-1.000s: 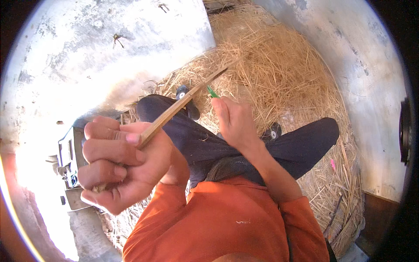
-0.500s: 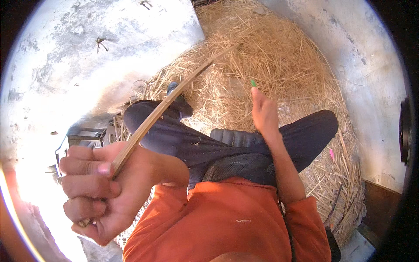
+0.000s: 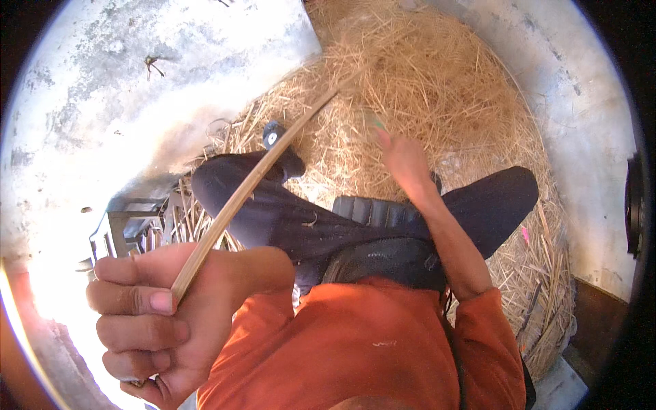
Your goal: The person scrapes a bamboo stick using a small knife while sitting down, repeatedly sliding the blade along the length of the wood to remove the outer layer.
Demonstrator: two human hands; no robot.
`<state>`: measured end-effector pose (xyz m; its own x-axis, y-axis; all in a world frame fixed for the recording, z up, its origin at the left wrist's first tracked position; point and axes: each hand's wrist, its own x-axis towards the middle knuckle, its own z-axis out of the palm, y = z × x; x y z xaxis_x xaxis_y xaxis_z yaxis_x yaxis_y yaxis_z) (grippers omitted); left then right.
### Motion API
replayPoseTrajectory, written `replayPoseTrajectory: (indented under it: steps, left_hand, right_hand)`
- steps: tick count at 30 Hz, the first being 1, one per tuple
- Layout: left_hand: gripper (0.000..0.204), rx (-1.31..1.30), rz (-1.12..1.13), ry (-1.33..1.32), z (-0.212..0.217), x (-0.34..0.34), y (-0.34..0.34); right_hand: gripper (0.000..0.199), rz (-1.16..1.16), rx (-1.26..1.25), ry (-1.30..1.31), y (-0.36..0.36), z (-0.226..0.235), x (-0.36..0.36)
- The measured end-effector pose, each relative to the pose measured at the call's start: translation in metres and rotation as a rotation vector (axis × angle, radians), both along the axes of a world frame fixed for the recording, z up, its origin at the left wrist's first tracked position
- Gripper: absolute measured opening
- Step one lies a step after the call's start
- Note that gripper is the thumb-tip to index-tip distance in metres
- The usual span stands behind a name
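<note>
In the lower left, my left hand (image 3: 154, 318) is closed around the near end of a long, thin bamboo strip (image 3: 249, 181). The thumb presses on the strip, which slants up and away to the right, over my left leg. Its far end blurs into the shavings. My right hand (image 3: 408, 165) is held above the shavings, beyond my crossed legs, with its fingers curled together. A small, blurred green thing (image 3: 379, 125) shows at its fingertips; what kind of thing it is cannot be made out. The hand is to the right of the strip, apart from it.
Pale shavings (image 3: 444, 89) cover the floor ahead and to the right. Whitewashed walls (image 3: 89, 123) stand at left and right. By my left knee is a dark metal frame (image 3: 119, 232) with split sticks (image 3: 188, 212) beside it. A pink scrap (image 3: 525, 234) lies at right.
My right hand has swung a little to the left, with the green thing now blurred. The left hand has shifted slightly down and left, still holding the bamboo strip.
</note>
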<state>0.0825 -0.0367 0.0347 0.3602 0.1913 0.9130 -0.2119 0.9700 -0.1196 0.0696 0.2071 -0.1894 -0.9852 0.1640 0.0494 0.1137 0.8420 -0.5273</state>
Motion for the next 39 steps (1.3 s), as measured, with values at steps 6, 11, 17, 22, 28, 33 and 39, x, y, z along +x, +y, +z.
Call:
replayPoseTrajectory:
  steps: [6,11,17,22,28,33,39]
  left_hand:
    - [0.048,-0.125,0.101,-0.054,0.000,0.002,-0.016]
    - [0.045,-0.156,0.267,0.001,0.006,0.001,-0.019]
    - [0.026,0.100,-1.538,-0.108,0.019,0.010,0.017]
    - [0.030,0.194,-1.631,0.003,0.011,0.003,0.039]
    - [0.037,0.095,-1.652,-0.228,0.008,0.009,0.025]
    - [0.039,0.238,-1.389,-0.098,0.023,-0.009,0.000]
    - [0.040,0.249,-1.709,-0.112,0.019,0.006,0.033]
  right_hand:
    - [0.047,-0.125,-0.363,0.059,-0.010,0.019,0.031]
    - [0.032,0.212,-0.720,0.077,-0.053,0.135,0.040]
    - [0.026,0.389,-0.691,0.181,-0.084,0.166,0.061]
    - [0.032,0.320,-0.443,0.355,-0.083,0.137,0.056]
    - [0.038,0.232,-0.286,0.595,-0.072,0.103,0.040]
    - [0.043,-0.107,-0.130,-0.035,-0.016,-0.004,0.043]
    - [0.039,-0.018,-0.551,0.201,-0.042,0.114,0.072]
